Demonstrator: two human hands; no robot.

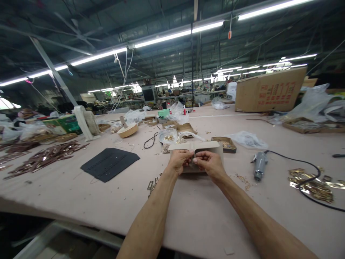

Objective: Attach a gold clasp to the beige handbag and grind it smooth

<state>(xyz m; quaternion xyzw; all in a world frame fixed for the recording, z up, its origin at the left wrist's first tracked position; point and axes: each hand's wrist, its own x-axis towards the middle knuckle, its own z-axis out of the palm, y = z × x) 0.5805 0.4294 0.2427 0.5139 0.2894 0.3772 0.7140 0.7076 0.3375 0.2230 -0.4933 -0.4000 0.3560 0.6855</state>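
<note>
Just over one open cardboard box [201, 146], the left hand [179, 161] and right hand [209, 163] together pinch one small metal piece [194, 155], with one grey power tool [259, 164] right of that box, one black sheet [110, 163] left of it, and one big carton [271, 90] behind it, its red print unreadable.

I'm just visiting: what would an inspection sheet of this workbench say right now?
Surface: pink table, scattered with small bits.
Job's things: small part, too small to identify, over an open cardboard box.
Clutter: black mat, metal strips, gold pieces, plastic bags.
Grippers: left hand and right hand both pinch the small part.
Cables: black cable runs from the grey power tool.
Surroundings: white fan, large carton, strip lights overhead.
</note>
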